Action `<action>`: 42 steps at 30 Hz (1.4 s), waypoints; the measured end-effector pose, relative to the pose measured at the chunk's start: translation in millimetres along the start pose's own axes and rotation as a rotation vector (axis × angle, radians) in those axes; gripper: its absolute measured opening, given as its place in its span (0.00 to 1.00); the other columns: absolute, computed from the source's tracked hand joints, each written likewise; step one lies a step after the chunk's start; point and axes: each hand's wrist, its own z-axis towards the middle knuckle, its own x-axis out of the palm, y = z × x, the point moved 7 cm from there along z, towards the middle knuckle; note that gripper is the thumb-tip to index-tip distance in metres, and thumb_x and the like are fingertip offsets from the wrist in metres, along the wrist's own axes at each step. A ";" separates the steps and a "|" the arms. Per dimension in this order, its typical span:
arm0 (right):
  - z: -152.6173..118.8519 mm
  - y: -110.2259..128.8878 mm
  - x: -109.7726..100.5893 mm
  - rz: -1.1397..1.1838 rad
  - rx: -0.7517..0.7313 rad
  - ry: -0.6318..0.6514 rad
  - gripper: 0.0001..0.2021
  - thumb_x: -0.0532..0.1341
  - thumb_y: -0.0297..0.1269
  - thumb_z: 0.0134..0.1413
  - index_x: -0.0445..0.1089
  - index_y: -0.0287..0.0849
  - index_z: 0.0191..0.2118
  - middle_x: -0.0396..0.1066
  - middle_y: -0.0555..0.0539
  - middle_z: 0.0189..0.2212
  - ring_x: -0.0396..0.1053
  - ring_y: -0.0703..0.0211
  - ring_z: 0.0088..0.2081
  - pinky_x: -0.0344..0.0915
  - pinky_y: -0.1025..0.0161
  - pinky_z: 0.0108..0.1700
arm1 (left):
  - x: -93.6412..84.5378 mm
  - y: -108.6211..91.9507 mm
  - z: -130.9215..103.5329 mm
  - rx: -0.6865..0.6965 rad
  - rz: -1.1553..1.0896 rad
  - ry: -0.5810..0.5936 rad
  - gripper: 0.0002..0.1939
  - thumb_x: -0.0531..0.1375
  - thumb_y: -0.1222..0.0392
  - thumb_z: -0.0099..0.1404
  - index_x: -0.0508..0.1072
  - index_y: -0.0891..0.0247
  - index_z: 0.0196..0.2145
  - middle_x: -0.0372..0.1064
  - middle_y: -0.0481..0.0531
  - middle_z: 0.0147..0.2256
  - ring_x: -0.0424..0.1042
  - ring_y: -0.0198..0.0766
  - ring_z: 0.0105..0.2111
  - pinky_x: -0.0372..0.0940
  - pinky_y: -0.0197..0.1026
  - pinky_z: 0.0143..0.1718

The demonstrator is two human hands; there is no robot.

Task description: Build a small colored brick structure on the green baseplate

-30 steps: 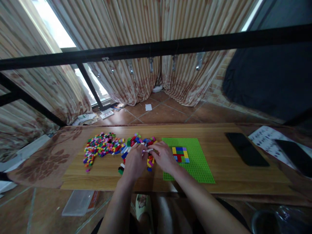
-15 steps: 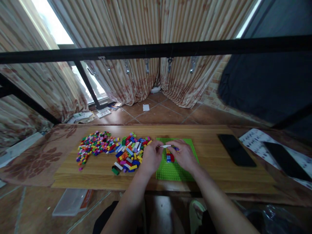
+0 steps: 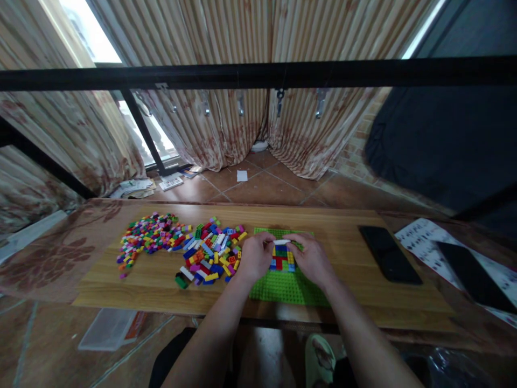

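Between the fingertips of both hands is a white brick (image 3: 281,242), long and narrow. My left hand (image 3: 258,257) pinches its left end, and my right hand (image 3: 309,258) grips the right end. Below them lies a green baseplate (image 3: 278,289) with rows of studs. Coloured bricks (image 3: 281,261) in red, blue, yellow and green stand on the plate's middle, partly covered by my fingers. Whether the white brick touches the bricks beneath it, I cannot tell.
Left of the plate is a heap of larger loose bricks (image 3: 212,253), and further left a pile of small ones (image 3: 149,233). A black phone (image 3: 390,253) lies at the right of the wooden table (image 3: 343,302), near a printed sheet (image 3: 420,237). A dark bar (image 3: 226,76) spans behind.
The white brick has turned level, and both hands have shifted slightly. More of the coloured bricks on the plate now shows. The whole view has moved a little.
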 end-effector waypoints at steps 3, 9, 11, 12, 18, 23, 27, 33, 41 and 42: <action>0.0 -0.8 0.6 -0.020 -0.001 0.015 0.11 0.56 0.31 0.57 0.75 0.45 0.41 0.75 0.45 0.39 0.68 0.52 0.45 0.63 0.54 0.50 | 0.8 0.4 0.8 -0.012 0.031 -0.004 0.11 0.55 0.70 0.61 0.77 0.62 0.35 0.75 0.49 0.31 0.72 0.34 0.32 0.64 0.34 0.35; 1.7 -0.1 6.6 -0.065 0.006 0.050 0.12 0.57 0.29 0.57 0.75 0.44 0.43 0.75 0.44 0.40 0.68 0.52 0.45 0.63 0.55 0.49 | -1.2 3.4 1.3 -0.006 0.065 -0.008 0.11 0.55 0.69 0.60 0.76 0.62 0.33 0.75 0.49 0.31 0.72 0.34 0.32 0.64 0.34 0.35; 2.4 1.2 8.9 -0.066 0.003 0.054 0.12 0.57 0.28 0.58 0.75 0.45 0.43 0.75 0.45 0.40 0.68 0.53 0.46 0.63 0.56 0.49 | -2.4 5.6 1.3 -0.011 0.055 0.001 0.10 0.55 0.69 0.60 0.76 0.62 0.32 0.75 0.49 0.31 0.72 0.34 0.32 0.64 0.34 0.35; 2.7 2.1 9.9 -0.066 -0.003 0.055 0.12 0.57 0.28 0.58 0.75 0.45 0.43 0.76 0.45 0.40 0.68 0.53 0.46 0.63 0.56 0.50 | -2.9 6.7 1.3 -0.013 0.045 0.007 0.10 0.55 0.69 0.60 0.76 0.62 0.32 0.75 0.49 0.31 0.72 0.34 0.32 0.64 0.34 0.36; 4.5 6.8 13.9 -0.067 -0.034 0.061 0.12 0.57 0.26 0.57 0.75 0.45 0.43 0.76 0.46 0.40 0.68 0.53 0.44 0.63 0.55 0.49 | -3.2 11.4 -0.7 -0.011 0.049 0.042 0.11 0.54 0.69 0.59 0.76 0.63 0.32 0.75 0.49 0.30 0.72 0.34 0.32 0.64 0.34 0.35; 4.1 6.0 14.8 -0.065 -0.046 0.058 0.12 0.57 0.27 0.57 0.75 0.46 0.42 0.76 0.46 0.40 0.68 0.53 0.44 0.63 0.56 0.49 | -2.7 12.7 -1.4 -0.028 0.084 0.041 0.11 0.55 0.70 0.59 0.77 0.63 0.33 0.75 0.49 0.31 0.72 0.35 0.32 0.64 0.34 0.35; 3.0 4.8 15.2 -0.089 -0.045 0.068 0.12 0.56 0.28 0.58 0.75 0.46 0.42 0.76 0.46 0.39 0.68 0.53 0.43 0.63 0.55 0.48 | -1.9 10.7 -1.1 -0.051 0.126 0.045 0.12 0.55 0.71 0.59 0.77 0.62 0.34 0.76 0.50 0.33 0.73 0.36 0.34 0.65 0.35 0.37; 2.6 2.4 16.1 -0.122 -0.028 0.081 0.11 0.57 0.28 0.58 0.75 0.46 0.40 0.76 0.46 0.39 0.69 0.52 0.43 0.63 0.56 0.48 | -0.5 5.5 -0.5 -0.066 0.204 0.008 0.12 0.54 0.71 0.60 0.77 0.63 0.36 0.76 0.52 0.34 0.73 0.37 0.35 0.65 0.37 0.39; 1.3 1.6 12.4 -0.143 0.012 0.097 0.11 0.57 0.29 0.58 0.76 0.45 0.40 0.76 0.44 0.38 0.69 0.51 0.42 0.63 0.55 0.47 | 3.9 2.9 0.8 -0.054 0.231 0.022 0.13 0.54 0.71 0.60 0.77 0.62 0.35 0.76 0.52 0.34 0.73 0.37 0.35 0.64 0.37 0.39; 1.0 2.3 11.9 -0.143 0.009 0.100 0.11 0.57 0.29 0.58 0.76 0.45 0.40 0.76 0.44 0.38 0.69 0.51 0.42 0.63 0.56 0.46 | 4.0 3.3 0.8 -0.055 0.231 0.024 0.13 0.54 0.72 0.60 0.77 0.62 0.35 0.76 0.52 0.34 0.73 0.37 0.35 0.64 0.37 0.39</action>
